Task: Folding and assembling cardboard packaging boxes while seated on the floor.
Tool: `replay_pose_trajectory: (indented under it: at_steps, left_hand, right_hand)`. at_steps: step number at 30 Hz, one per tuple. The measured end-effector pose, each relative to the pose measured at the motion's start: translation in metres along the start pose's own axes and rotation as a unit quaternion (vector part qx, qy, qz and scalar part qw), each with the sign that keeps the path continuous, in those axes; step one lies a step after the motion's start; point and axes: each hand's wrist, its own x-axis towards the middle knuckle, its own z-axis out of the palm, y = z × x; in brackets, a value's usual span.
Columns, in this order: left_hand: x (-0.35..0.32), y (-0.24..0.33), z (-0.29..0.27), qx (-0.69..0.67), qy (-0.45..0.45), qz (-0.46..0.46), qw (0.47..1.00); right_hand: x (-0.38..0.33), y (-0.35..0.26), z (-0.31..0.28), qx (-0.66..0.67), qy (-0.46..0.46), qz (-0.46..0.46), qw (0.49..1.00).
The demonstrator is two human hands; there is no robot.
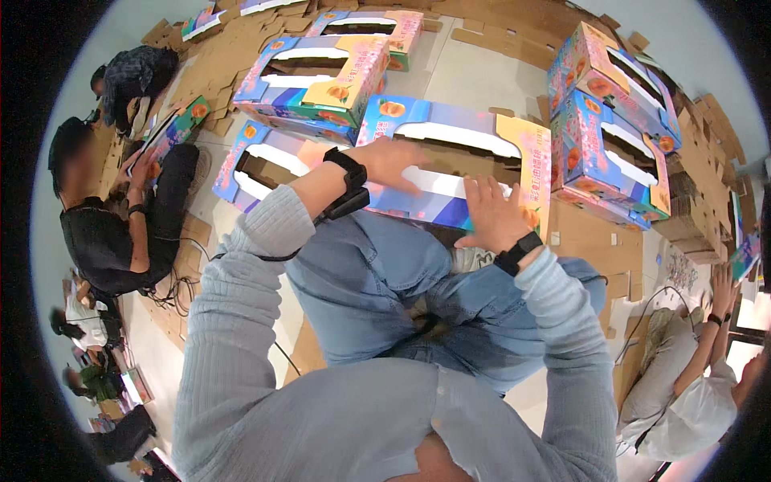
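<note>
The floor (470, 76) is strewn with flat brown cardboard sheets (514, 32) and stacks of finished colourful fruit boxes (610, 136), with other people seated at the left and at the lower right. Across the person's jeans-clad knees lies a blue, pink and yellow printed carton (458, 165), its brown inside showing through the open top. The left hand (393, 161) lies flat and released on the carton's white inner flap, while the right hand (491, 213), fingers spread and unclenched, presses on its near front panel.
</note>
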Motion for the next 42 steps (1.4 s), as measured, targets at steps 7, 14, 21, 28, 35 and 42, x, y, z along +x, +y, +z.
replay_pose_trajectory:
  at_steps: [7,14,21,28,35,42]
  left_hand:
    - [0.054,0.0,-0.016,0.156,0.282,-0.02,0.946]
    - [0.1,-0.017,-0.045,0.128,0.139,-0.024,0.982]
    - [0.104,-0.024,-0.038,0.142,0.188,-0.036,0.971]
    - [0.086,0.007,-0.027,0.2,0.197,-0.128,0.951]
    - [0.013,0.05,-0.029,0.049,0.347,-0.048,0.935]
    - [-0.066,0.057,-0.055,-0.03,0.552,-0.035,0.832]
  right_hand:
    - [0.03,-0.031,0.001,-0.016,-0.005,0.072,0.997]
    - [0.029,-0.022,0.014,0.005,0.026,0.057,0.998]
    - [0.033,-0.025,0.033,-0.027,0.121,0.068,0.99]
    - [0.038,-0.039,0.044,-0.104,0.091,0.12,0.983]
    - [0.012,-0.024,0.004,0.01,0.08,0.071,0.994]
    - [-0.025,0.007,-0.058,-0.063,0.172,0.097,0.978]
